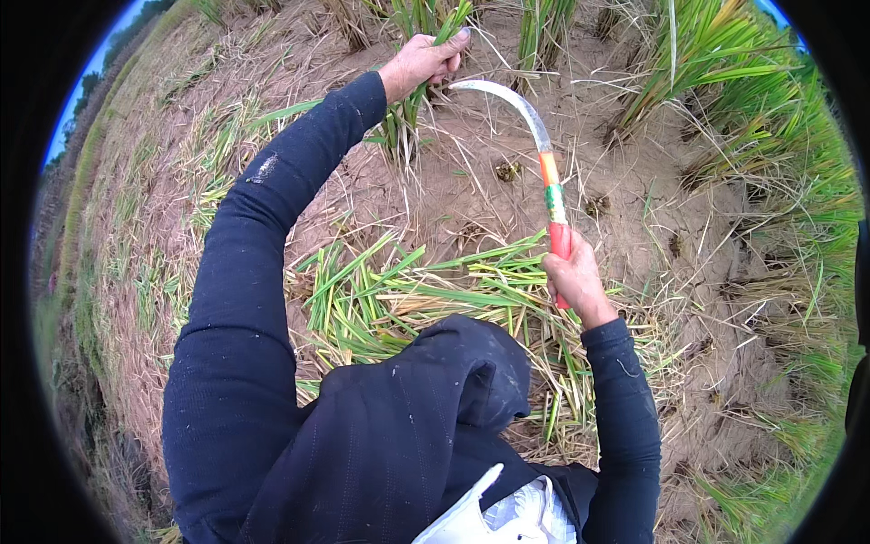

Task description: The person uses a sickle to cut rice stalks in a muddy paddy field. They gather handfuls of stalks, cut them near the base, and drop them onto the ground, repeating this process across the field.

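Note:
My left hand (426, 62) is closed around a clump of green stalks (402, 126) rooted in the soil, thumb pointing up and to the right. In my right hand (576, 275) is a sickle by its red handle (560, 238), which has orange and green bands near the blade. The curved steel blade (520, 103) arcs forward and left, its tip just right of and below my left hand. In this view the tip appears apart from the held stalks. Cut green and straw-coloured leaves (408, 292) lie on the ground before my knee (499, 370).
Standing rice-like plants (741, 88) line the right side. Another upright clump (544, 30) grows ahead, right of my left hand. Short stubble (506, 170) dots the cracked brown soil (476, 197). Strewn leaves (217, 163) cover the ground at left.

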A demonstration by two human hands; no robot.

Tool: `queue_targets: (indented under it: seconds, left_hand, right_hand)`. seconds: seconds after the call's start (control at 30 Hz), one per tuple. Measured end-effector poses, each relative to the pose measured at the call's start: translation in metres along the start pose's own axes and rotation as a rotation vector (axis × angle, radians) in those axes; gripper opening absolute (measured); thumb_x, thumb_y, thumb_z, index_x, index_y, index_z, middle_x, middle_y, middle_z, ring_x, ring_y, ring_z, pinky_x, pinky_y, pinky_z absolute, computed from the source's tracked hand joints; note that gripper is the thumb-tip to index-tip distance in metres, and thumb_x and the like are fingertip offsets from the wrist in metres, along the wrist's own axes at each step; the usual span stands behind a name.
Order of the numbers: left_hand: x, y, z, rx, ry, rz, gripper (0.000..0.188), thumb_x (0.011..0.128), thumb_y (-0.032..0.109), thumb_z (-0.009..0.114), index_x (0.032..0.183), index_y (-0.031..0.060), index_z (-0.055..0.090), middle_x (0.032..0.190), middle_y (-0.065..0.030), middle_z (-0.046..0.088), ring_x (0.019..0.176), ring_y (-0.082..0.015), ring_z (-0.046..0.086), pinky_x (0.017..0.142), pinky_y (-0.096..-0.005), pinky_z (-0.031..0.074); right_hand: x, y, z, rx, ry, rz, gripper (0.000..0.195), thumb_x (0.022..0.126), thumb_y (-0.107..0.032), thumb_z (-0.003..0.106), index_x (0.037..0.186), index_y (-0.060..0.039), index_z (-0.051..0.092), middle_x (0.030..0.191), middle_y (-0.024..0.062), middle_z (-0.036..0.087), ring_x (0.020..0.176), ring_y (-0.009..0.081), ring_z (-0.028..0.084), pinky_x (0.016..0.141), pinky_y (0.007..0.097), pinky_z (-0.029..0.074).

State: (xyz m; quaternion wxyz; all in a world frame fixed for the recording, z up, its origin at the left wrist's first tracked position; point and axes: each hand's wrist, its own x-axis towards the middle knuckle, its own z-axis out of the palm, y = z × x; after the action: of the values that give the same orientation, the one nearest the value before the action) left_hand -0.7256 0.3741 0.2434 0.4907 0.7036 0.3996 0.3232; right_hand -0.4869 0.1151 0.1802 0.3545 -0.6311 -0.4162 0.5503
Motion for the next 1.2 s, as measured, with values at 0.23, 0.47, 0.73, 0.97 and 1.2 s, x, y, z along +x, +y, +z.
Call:
queue_targets:
  seconds: [0.23, 0.47, 0.73, 0.97, 1.2]
  left_hand:
    - [0.015, -0.033, -0.054, -0.384, 0.43, -0.198, 0.051, 0.087, 0.054, 0.048, 0.06, 0.012, 0.04, 0.048, 0.0051, 0.032, 0.038, -0.0087, 0.03, 0.038, -0.0258, 0.026]
    - [-0.058, -0.038, -0.231, -0.446, 0.708, 0.123, 0.047, 0.089, 0.05, 0.047, 0.062, 0.0116, 0.041, 0.049, 0.0043, 0.034, 0.042, -0.0066, 0.029, 0.042, -0.0251, 0.028]
    - [-0.095, -0.167, -0.134, 0.471, 0.176, -0.069, 0.083, 0.067, 0.029, 0.078, 0.134, 0.0078, 0.034, 0.115, -0.0188, 0.052, 0.115, -0.0289, 0.042, 0.098, -0.0397, 0.034]
    - [-0.025, -0.158, -0.041, 0.257, -0.011, -0.056, 0.091, 0.053, 0.048, 0.083, 0.128, 0.0146, 0.045, 0.117, -0.0184, 0.052, 0.113, -0.0292, 0.042, 0.097, -0.0416, 0.034]
    - [-0.01, -0.16, -0.008, 0.375, 0.341, -0.139, 0.041, 0.064, 0.038, 0.077, 0.091, 0.0098, 0.067, 0.078, -0.013, 0.064, 0.076, -0.0236, 0.06, 0.073, -0.0358, 0.048]
  right_hand:
    - [0.005, -0.048, 0.057, 0.013, -0.358, 0.134, 0.018, 0.073, -0.002, 0.05, 0.09, -0.0033, 0.044, 0.061, 0.0, 0.045, 0.041, 0.0095, 0.045, 0.037, 0.0255, 0.037]
    - [-0.081, 0.011, -0.034, 0.456, 0.118, 0.264, 0.023, 0.073, 0.006, 0.045, 0.091, -0.006, 0.038, 0.054, 0.0022, 0.042, 0.035, 0.0102, 0.039, 0.031, 0.0237, 0.033]
    - [0.044, 0.041, 0.044, 0.265, -0.128, 0.22, 0.02, 0.074, 0.0, 0.049, 0.092, -0.005, 0.043, 0.06, 0.0012, 0.047, 0.038, 0.0108, 0.044, 0.035, 0.0241, 0.037]
    - [0.114, 0.005, 0.11, -0.049, -0.308, 0.151, 0.019, 0.075, -0.002, 0.051, 0.091, -0.0065, 0.043, 0.057, 0.0008, 0.045, 0.038, 0.0108, 0.045, 0.035, 0.0256, 0.038]
    - [0.127, 0.006, 0.128, -0.233, -0.298, 0.1, 0.013, 0.072, -0.005, 0.052, 0.085, -0.0013, 0.049, 0.061, 0.0077, 0.053, 0.051, 0.0208, 0.054, 0.048, 0.035, 0.044]
